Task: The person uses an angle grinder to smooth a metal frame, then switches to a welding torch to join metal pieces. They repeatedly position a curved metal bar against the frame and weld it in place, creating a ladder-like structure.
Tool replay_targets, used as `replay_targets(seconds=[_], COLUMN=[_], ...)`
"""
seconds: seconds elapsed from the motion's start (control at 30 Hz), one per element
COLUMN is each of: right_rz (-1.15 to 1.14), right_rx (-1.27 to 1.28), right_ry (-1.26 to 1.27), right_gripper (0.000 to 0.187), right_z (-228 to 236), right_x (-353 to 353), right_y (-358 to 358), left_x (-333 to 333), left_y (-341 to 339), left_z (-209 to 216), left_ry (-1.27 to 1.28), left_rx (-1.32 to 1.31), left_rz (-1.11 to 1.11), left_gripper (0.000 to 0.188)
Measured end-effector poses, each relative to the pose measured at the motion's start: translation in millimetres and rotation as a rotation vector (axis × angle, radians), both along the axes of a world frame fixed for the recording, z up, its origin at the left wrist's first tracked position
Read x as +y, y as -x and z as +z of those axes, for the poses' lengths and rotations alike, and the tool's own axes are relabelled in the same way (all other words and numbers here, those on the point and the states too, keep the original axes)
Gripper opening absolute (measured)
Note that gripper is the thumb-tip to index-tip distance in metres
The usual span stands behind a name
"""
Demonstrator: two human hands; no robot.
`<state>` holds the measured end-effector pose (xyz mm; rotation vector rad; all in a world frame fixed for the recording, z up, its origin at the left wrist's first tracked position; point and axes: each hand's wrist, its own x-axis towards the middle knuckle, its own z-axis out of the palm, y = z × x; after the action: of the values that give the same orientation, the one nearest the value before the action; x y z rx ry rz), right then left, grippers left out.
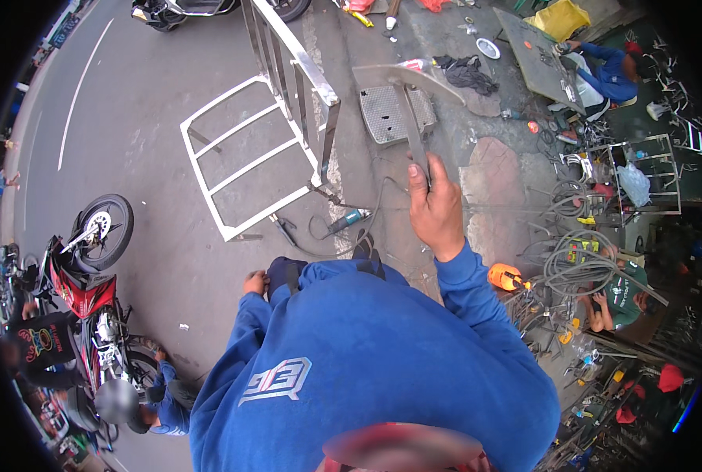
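My right hand [437, 206], raised in front of me, is closed around the narrow grey handle of what looks like a hand-held welding shield [433, 83], seen nearly edge-on. Its curved plate spreads across the far end of the handle. By my left knee rests my left hand [256, 282], its small visible fingers lying on the dark trousers and holding nothing. Ahead on the ground stands a welded metal frame [245, 182], with an upright barred side. Near its closest corner lie a green angle grinder [348, 221] and a black clamp-like holder [285, 228] on a cable.
At left a red motorcycle [83, 295] stands beside two people. Another motorcycle [186, 9] is at the far edge. A textured metal plate [398, 116] lies ahead. Coiled cables [575, 263], an orange container [506, 277], scattered tools and other people fill the right side.
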<state>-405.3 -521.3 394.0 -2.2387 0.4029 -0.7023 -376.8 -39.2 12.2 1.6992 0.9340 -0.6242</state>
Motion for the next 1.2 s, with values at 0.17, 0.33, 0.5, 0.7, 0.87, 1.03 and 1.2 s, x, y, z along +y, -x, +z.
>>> replay_targets(seconds=[0.17, 0.33, 0.5, 0.7, 0.87, 1.03, 1.2], right_rz=[0.059, -0.051, -0.058, -0.191, -0.128, -0.129, -0.144], right_rx=[0.162, 0.168, 0.163, 0.155, 0.260, 0.317, 0.314], right_ry=[0.000, -0.066, -0.004, -0.050, -0.043, -0.155, -0.045], right_gripper=[0.030, 0.027, 0.024, 0.025, 0.027, 0.027, 0.027], right_z=[4, 4, 0, 5, 24, 35, 29], right_x=[2, 18, 40, 60, 62, 66, 63], right_y=[-23, -20, -22, -22, -27, -31, -34], left_x=[-60, -77, -32, -1, -14, -26, -27], left_y=[-21, -39, -81, -94, -94, -100, -96], left_z=[21, 33, 37, 18, 16, 14, 11], left_ry=[-0.184, -0.323, -0.076, -0.079, -0.189, -0.142, 0.024], left_rx=[-0.079, -0.196, 0.127, 0.173, -0.014, -0.044, 0.056], left_rz=[-0.603, -1.007, -0.693, -0.633, -0.921, -0.928, -0.718], left_gripper=[0.032, 0.040, 0.036, 0.030, 0.028, 0.028, 0.028])
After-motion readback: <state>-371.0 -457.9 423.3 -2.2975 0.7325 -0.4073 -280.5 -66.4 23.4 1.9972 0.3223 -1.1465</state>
